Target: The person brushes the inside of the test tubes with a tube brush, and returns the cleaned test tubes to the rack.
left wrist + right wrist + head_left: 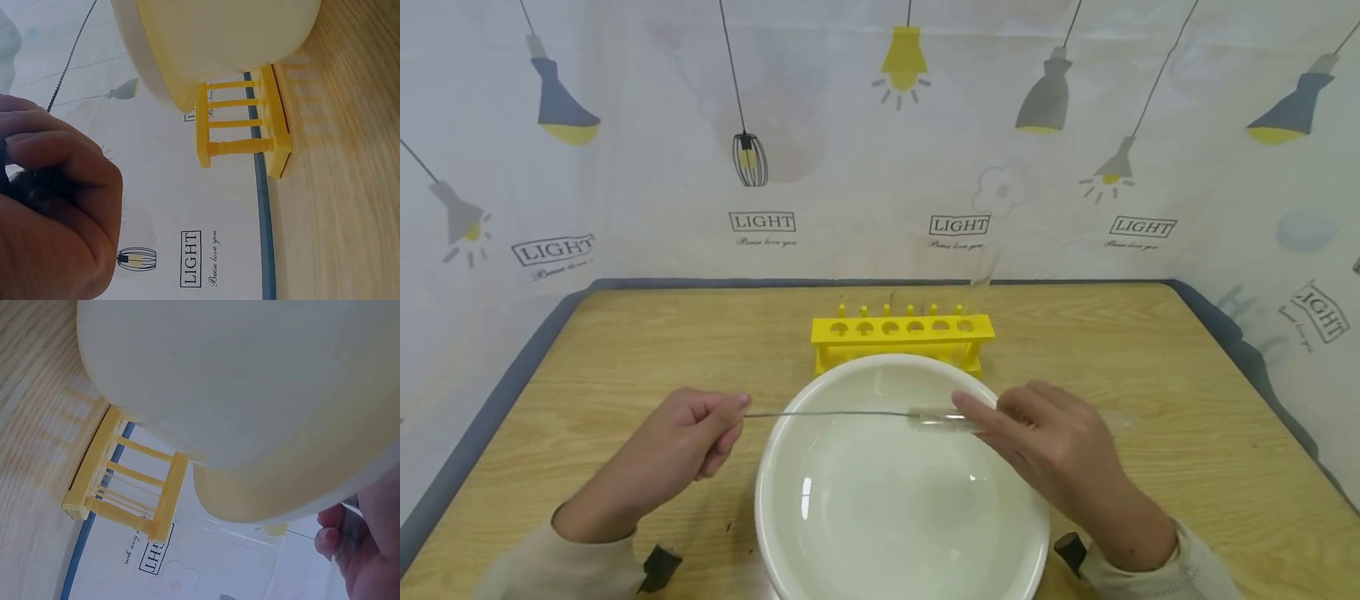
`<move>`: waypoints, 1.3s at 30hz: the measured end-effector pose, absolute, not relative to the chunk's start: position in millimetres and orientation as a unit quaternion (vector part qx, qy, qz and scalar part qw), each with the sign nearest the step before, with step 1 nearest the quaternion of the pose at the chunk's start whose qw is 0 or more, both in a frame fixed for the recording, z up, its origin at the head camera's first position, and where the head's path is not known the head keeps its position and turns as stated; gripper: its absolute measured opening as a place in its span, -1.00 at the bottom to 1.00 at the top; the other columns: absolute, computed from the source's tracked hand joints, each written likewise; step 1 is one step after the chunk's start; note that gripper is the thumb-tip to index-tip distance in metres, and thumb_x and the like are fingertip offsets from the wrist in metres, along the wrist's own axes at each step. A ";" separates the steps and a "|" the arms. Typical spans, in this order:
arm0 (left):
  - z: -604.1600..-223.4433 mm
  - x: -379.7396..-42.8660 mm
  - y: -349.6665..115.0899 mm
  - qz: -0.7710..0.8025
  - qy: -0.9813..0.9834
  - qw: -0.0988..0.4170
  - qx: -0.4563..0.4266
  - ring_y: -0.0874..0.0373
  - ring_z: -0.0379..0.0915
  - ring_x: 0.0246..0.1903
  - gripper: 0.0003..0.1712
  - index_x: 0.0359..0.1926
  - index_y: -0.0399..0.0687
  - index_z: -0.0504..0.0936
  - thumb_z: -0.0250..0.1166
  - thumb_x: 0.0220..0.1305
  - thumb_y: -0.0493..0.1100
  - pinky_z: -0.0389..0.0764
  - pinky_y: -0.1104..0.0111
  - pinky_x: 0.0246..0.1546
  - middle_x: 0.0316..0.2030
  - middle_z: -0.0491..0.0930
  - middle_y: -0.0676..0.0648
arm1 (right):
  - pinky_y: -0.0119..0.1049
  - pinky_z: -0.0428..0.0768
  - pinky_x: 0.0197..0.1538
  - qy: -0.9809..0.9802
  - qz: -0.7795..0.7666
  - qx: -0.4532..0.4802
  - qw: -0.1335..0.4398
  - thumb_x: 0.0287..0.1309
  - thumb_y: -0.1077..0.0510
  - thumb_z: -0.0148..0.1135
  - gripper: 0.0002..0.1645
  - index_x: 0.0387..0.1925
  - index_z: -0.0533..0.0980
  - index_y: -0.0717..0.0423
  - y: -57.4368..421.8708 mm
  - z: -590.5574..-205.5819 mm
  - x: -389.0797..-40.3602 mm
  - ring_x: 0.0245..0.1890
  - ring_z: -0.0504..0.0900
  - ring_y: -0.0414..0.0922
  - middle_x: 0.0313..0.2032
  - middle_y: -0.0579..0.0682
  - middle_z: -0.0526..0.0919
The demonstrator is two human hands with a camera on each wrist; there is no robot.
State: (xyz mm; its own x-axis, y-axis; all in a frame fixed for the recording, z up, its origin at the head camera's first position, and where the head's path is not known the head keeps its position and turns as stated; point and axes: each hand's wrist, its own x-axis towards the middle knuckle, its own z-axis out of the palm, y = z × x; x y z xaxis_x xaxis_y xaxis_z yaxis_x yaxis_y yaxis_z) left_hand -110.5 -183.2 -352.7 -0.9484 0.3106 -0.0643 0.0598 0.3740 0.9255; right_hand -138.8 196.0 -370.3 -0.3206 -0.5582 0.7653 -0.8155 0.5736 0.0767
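Note:
Between finger and thumb, my left hand [681,437] pinches the end of the twisted wire stem of a test tube brush [835,413]. The stem runs level to the right into the mouth of a clear glass test tube [943,421]; the bristles are hard to make out. My right hand [1056,442] grips that tube on its side, index finger stretched along the glass. Both hands hold these over the far half of a white basin [765,500]. Twisted wire [64,78] shows above the curled left fingers in the left wrist view.
A yellow test tube rack [902,331] stands just behind the basin, with a faint clear tube [982,271] upright at its right end. The wooden table [1150,358] meets a white printed curtain [850,192] at the back and sides. Black wrist mounts [660,568] sit at the sleeves.

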 end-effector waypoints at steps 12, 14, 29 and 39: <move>-353.2 -110.3 -183.2 0.531 0.828 0.150 0.105 0.32 0.12 -0.75 -0.38 -0.61 -0.33 0.29 -0.04 0.59 0.00 0.18 0.45 -0.78 -0.74 0.28 0.07 | -0.50 0.37 -0.54 -0.808 0.148 0.425 0.379 0.54 -0.09 -0.08 -0.57 0.05 0.69 -0.11 193.4 -366.4 -131.2 -0.56 0.34 -0.26 -0.54 -0.12 0.54; -353.1 -110.3 -184.4 0.529 0.828 0.157 0.100 0.31 0.11 -0.75 -0.38 -0.60 -0.33 0.29 -0.05 0.59 0.00 0.18 0.45 -0.78 -0.74 0.27 0.07 | -0.50 0.36 -0.54 -0.804 0.150 0.429 0.383 0.54 -0.08 -0.07 -0.58 0.04 0.69 -0.10 191.9 -366.1 -131.0 -0.56 0.33 -0.26 -0.54 -0.12 0.53; -354.3 -112.1 -177.5 0.542 0.816 0.171 0.105 0.31 0.12 -0.75 -0.37 -0.62 -0.33 0.26 -0.03 0.59 0.00 0.15 0.46 -0.76 -0.74 0.24 0.07 | -0.49 0.35 -0.55 -0.800 0.151 0.436 0.384 0.54 -0.07 -0.06 -0.58 0.02 0.70 -0.08 189.8 -368.9 -131.2 -0.56 0.32 -0.26 -0.53 -0.13 0.52; -355.0 -110.7 -175.8 0.551 0.807 0.177 0.115 0.32 0.13 -0.75 -0.36 -0.62 -0.35 0.26 -0.04 0.59 0.00 0.15 0.47 -0.77 -0.75 0.24 0.09 | -0.51 0.36 -0.53 -0.801 0.158 0.442 0.371 0.55 -0.07 -0.08 -0.58 0.04 0.69 -0.09 189.7 -369.8 -131.1 -0.54 0.34 -0.27 -0.51 -0.14 0.50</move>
